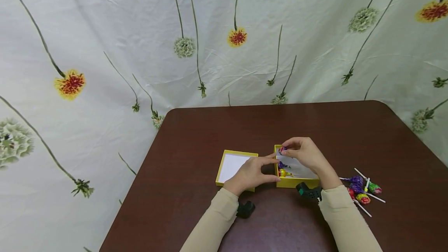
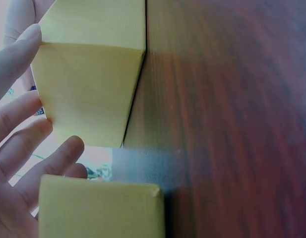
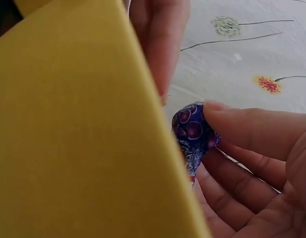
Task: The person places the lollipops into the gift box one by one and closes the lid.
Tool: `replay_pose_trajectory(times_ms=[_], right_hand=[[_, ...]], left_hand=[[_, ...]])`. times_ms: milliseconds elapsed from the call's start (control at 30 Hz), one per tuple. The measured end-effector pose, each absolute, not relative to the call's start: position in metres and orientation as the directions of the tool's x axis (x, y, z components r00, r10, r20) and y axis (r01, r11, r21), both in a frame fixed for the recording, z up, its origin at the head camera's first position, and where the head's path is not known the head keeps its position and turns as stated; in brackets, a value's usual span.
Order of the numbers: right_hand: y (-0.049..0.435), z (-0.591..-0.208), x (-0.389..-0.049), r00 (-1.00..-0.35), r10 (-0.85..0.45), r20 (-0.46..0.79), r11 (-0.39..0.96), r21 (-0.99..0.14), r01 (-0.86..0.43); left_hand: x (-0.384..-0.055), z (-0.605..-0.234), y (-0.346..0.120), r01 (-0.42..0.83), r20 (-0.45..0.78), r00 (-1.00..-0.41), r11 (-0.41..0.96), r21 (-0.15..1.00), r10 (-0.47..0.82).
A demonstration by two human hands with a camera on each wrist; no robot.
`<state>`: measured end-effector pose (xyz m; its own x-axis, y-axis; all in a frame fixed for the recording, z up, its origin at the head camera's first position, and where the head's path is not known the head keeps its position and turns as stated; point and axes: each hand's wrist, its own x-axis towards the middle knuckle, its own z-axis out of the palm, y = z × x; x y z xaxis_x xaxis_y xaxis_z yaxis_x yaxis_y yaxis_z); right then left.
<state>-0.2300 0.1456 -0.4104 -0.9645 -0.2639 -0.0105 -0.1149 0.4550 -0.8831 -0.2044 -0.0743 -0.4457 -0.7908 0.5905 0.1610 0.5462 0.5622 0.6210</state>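
My right hand (image 1: 303, 154) pinches a lollipop (image 3: 192, 124) with a blue-purple wrapper between thumb and fingers, over the far left part of a yellow box (image 1: 295, 182). Inside the box, along its left side, lie a purple lollipop (image 1: 282, 165) and a yellow one (image 1: 282, 173). At the box's left wall is my left hand (image 1: 253, 172), its thumb and fingertips touching the box edge without curling round it. In the right wrist view the box wall hides part of the held lollipop.
A shallow yellow lid (image 1: 231, 166) with a white inside lies left of the box, partly behind my left hand. Several loose lollipops (image 1: 357, 184) are piled right of my right forearm on the brown table (image 1: 196, 135). A flowered cloth (image 1: 217, 65) hangs behind.
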Motion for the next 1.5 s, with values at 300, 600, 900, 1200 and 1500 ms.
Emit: replay_pose_trajectory(times_ms=[300, 600, 900, 1200, 1500], right_hand=[[0.141, -0.418, -0.234, -0.965, -0.258, -0.05, 0.491, -0.867, -0.086], [0.139, -0.425, -0.236, -0.958, -0.282, -0.046, 0.483, -0.87, -0.1], [0.135, -0.434, -0.239, -0.961, -0.278, -0.007, 0.488, -0.862, -0.135], [0.13, -0.436, -0.239, -0.976, -0.217, 0.003, 0.567, -0.814, -0.128], [0.13, -0.44, -0.24, -0.978, -0.207, -0.038, 0.585, -0.806, -0.093]], left_hand=[[-0.204, -0.446, -0.074, 0.52, 0.133, -0.8, 0.565, 0.641, 0.585], [-0.204, -0.446, -0.074, 0.533, 0.143, -0.794, 0.565, 0.63, 0.59], [-0.204, -0.447, -0.075, 0.565, 0.182, -0.777, 0.542, 0.622, 0.602], [-0.205, -0.447, -0.074, 0.572, 0.19, -0.774, 0.538, 0.619, 0.604], [-0.204, -0.447, -0.073, 0.561, 0.187, -0.782, 0.54, 0.628, 0.595]])
